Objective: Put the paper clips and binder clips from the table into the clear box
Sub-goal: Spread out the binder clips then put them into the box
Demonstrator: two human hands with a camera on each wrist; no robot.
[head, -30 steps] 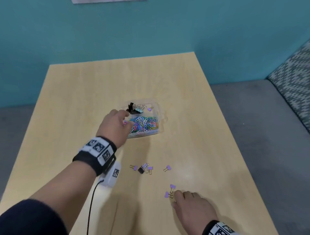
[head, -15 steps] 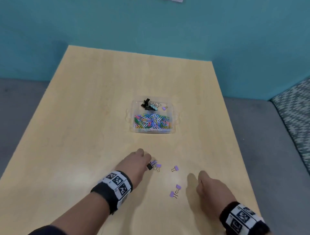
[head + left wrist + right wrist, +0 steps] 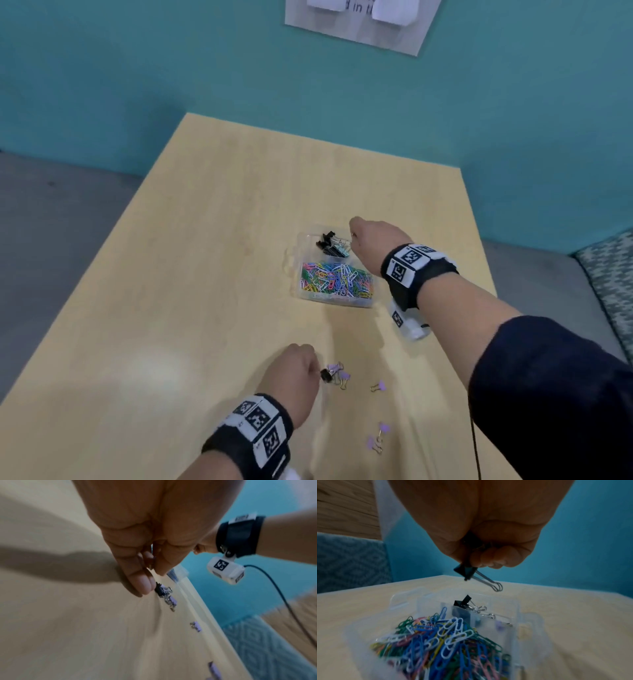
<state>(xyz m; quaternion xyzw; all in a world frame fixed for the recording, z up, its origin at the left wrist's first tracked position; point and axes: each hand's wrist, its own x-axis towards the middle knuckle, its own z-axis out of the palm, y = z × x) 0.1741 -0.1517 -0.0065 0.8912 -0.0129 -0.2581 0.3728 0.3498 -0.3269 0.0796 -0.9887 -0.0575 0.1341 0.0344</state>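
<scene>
My right grip (image 3: 471, 561) pinches a black metal binder clip (image 3: 465, 572) above the clear plastic box (image 3: 518, 609); my left grip (image 3: 145, 582), fingers curled, seemingly touches a small black binder clip (image 3: 159, 589) on the worktop (image 3: 205, 274).

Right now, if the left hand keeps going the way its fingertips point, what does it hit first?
The left hand would likely meet the black binder clip first; it lies at the fingertips, with purple binder clips just beyond it.
</scene>
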